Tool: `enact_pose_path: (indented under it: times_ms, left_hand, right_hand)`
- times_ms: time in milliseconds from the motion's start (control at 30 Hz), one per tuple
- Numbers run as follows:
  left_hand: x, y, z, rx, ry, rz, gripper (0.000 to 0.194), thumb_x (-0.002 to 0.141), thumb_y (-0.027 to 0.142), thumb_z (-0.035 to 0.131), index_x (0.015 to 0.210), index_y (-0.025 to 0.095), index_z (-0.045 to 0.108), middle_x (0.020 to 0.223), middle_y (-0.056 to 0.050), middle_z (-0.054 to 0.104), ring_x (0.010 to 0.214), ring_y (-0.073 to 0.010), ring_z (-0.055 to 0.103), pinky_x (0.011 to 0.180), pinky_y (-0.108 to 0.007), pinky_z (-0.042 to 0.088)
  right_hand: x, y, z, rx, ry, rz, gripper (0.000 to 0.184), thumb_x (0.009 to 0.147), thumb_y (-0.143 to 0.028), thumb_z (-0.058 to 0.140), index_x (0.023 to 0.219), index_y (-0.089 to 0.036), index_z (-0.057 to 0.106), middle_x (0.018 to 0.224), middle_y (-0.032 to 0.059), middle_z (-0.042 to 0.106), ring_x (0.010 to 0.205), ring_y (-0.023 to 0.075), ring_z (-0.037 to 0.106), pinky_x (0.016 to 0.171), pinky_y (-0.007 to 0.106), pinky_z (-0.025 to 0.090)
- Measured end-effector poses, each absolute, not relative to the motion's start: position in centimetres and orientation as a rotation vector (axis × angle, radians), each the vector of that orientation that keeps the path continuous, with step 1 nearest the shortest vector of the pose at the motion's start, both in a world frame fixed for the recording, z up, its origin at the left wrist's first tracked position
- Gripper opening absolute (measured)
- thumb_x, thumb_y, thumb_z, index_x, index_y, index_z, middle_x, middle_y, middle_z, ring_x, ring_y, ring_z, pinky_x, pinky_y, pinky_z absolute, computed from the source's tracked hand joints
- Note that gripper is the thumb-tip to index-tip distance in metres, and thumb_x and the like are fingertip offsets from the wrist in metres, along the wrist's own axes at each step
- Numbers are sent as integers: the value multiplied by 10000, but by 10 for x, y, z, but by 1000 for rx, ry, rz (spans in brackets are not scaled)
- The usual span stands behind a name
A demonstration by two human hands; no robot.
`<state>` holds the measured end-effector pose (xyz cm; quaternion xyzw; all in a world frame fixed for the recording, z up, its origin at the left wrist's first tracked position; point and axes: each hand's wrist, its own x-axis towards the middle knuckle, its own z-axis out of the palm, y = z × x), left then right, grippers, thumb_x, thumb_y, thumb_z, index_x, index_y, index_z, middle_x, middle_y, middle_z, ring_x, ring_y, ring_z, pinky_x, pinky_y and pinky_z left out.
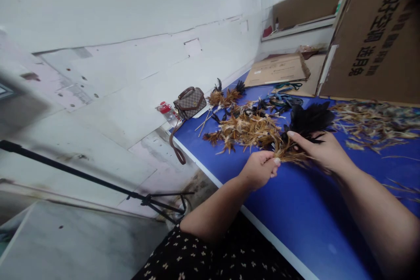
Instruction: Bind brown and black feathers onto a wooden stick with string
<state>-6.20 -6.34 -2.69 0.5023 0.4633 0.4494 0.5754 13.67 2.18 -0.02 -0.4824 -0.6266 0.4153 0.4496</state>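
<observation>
Above the blue table [315,210] both my hands meet at a bunch of feathers. My left hand [260,169] is closed, thumb and finger pinching the brown feathers [290,154] at their near end. My right hand [323,151] grips the same bunch from the right, thumb on top, with black feathers [310,118] fanning out beyond it. Some of the fingers are hidden behind the feathers. Just past my left hand lies a pile of golden-brown feathers [246,129]. More pale, mixed feathers [377,124] are spread to the right.
A checked handbag [190,103] and a red-capped bottle [167,111] stand at the table's far left corner by the wall. Flattened cardboard [278,69] lies at the back, and a tall cardboard panel [377,39] rises at right. A black tripod [147,199] stands on the left.
</observation>
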Motion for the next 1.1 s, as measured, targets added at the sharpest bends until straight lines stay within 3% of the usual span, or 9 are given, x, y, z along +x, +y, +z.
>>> enact_pose_path:
  times_ms: [133, 300, 467, 567, 733, 967, 1100]
  left_hand:
    - [-60, -63, -29, 1163, 1066, 1076, 408, 901, 546, 762, 820, 183, 594, 651, 61, 496, 593, -75, 434, 630, -266, 352]
    - [-64, -57, -34, 1089, 1032, 1186, 436, 890, 557, 800, 826, 165, 620, 656, 55, 498, 591, -69, 422, 625, -272, 334]
    - [-72, -52, -32, 1013, 1028, 1289, 544, 832, 631, 887, 816, 143, 647, 652, 46, 519, 586, -61, 413, 606, -268, 316]
    - [-75, -51, -31, 955, 995, 1325, 569, 797, 632, 929, 800, 135, 651, 647, 41, 520, 584, -61, 413, 595, -267, 290]
    - [-76, -50, -33, 903, 957, 1344, 595, 741, 625, 971, 795, 125, 653, 670, 30, 529, 597, -63, 423, 587, -270, 266]
    - [-67, -54, -43, 943, 952, 1282, 605, 786, 676, 905, 825, 128, 653, 639, 48, 509, 563, -61, 409, 599, -282, 271]
    - [-64, -57, -46, 1037, 1029, 1243, 570, 862, 689, 821, 827, 155, 624, 634, 63, 492, 560, -63, 401, 606, -275, 299]
  right_hand:
    - [135, 20, -1, -1210, -1514, 1077, 825, 674, -986, 859, 664, -189, 648, 594, 33, 609, 541, 133, 477, 473, 279, 340]
    - [128, 17, 8, -1038, -1199, 1438, 758, 619, -876, 980, 799, -218, 649, 696, 36, 691, 525, 129, 500, 468, 284, 381]
    - [133, 26, -1, -800, -1113, 1574, 527, 804, -685, 900, 1011, -213, 787, 768, 42, 726, 512, 130, 433, 470, 324, 382]
    - [136, 29, -14, -822, -1300, 1622, 530, 701, -553, 976, 1045, -172, 844, 729, 29, 703, 554, 132, 474, 520, 310, 416]
    - [126, 19, -21, -891, -1797, 1629, 587, 730, -683, 992, 971, -171, 837, 716, -1, 671, 577, 120, 485, 531, 267, 415]
    - [112, 13, -28, -1028, -1723, 1439, 715, 701, -890, 914, 766, -207, 713, 552, -37, 521, 514, 117, 387, 480, 282, 300]
    - [110, 12, -31, -1045, -1684, 1354, 707, 721, -916, 881, 762, -230, 713, 564, -20, 547, 506, 133, 396, 469, 304, 294]
